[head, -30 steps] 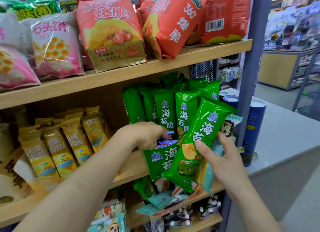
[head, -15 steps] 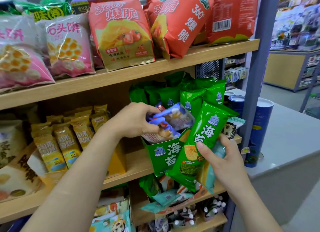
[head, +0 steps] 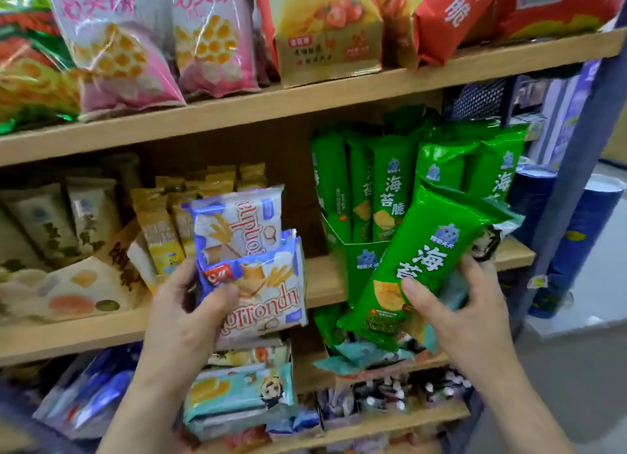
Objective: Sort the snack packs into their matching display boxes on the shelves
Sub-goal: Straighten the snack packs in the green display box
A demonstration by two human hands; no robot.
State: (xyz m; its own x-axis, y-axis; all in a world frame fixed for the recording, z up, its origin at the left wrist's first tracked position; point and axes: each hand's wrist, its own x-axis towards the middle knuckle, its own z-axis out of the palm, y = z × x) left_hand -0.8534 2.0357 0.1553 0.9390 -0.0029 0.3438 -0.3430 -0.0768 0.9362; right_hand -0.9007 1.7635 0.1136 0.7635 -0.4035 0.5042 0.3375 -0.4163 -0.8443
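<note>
- My left hand [head: 183,304], lower centre of the frame, has its fingers curled round two blue-and-white wafer packs [head: 251,267], thumb across the front one.
- My right hand [head: 454,307], right of centre, grips a green seaweed pack [head: 431,260] tilted in front of the green display box [head: 364,262] on the middle shelf [head: 322,284].

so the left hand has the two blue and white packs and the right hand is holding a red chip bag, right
Not quite. In the head view the right hand grips a green pack, not a red chip bag. The left hand does hold the two blue and white packs.
</note>
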